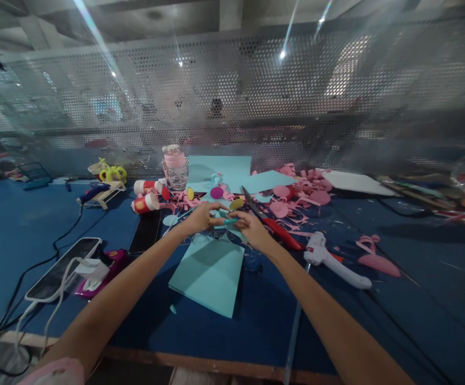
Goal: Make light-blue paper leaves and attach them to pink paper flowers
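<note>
Fingers of my left hand (202, 217) and right hand (249, 227) pinch a small teal paper strip (225, 220) between them, above the teal card sheet (208, 274) (red-handled scissors (270, 222) just beside). I judge it light, floppy, easily creased; hold the ends.

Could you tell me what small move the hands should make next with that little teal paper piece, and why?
Probably press it together between the fingers: both the left hand and right hand pinch the teal paper piece in mid-air above the teal sheet, with the scissors lying aside.
</note>
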Motion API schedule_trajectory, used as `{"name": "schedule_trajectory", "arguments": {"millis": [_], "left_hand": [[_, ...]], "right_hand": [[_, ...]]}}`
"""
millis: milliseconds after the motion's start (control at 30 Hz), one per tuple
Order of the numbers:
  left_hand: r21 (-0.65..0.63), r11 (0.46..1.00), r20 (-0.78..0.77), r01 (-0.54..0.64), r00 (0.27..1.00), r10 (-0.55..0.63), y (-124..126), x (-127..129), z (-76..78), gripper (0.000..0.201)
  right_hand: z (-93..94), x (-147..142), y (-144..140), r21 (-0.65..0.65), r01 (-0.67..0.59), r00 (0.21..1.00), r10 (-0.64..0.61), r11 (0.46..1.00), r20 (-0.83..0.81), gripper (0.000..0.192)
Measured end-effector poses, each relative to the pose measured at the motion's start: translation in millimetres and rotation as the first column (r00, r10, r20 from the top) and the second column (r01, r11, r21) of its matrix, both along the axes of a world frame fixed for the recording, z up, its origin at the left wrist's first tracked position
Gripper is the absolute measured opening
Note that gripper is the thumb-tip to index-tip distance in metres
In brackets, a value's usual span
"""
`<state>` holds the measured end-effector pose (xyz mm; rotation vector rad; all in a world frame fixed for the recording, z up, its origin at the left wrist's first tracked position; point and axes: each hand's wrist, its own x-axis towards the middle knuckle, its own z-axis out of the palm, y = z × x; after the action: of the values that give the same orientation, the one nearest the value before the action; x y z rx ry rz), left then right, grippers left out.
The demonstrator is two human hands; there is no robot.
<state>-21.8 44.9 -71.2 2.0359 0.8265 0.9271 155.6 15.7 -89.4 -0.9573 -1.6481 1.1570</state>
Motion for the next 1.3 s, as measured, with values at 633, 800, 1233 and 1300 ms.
{"name": "schedule_trajectory", "arguments": {"millis": [633, 800, 1233, 1300], "left_hand": [[0.122, 0.957, -0.060, -0.262, 0.961, 0.270, -2.4, 2.8, -0.9, 0.026], [0.245, 0.935, -0.134, -0.255, 0.947, 0.293, -2.8, 1.8, -5.1, 0.032], [0.333, 0.895, -0.212, -0.296, 0.902, 0.377, -6.8, 5.7, -5.3, 0.042], [0.331, 0.888, -0.220, -0.320, 0.889, 0.402, -5.5, 5.9, -7.6, 0.042]], "right_hand": [[3.6, 4.4, -4.7, -0.091, -0.089, 0.995, 0.092, 0.992, 0.027, 0.042], [1.6, 2.1, -3.3, -0.086, -0.064, 0.997, 0.067, 0.994, 0.026, 0.039], [-6.5, -2.7, -1.8, -0.120, -0.062, 0.996, 0.069, 0.991, 0.055, 0.018], [-4.7, -4.6, -4.0, -0.143, -0.059, 0.996, 0.068, 0.988, 0.055, 0.019]]}}
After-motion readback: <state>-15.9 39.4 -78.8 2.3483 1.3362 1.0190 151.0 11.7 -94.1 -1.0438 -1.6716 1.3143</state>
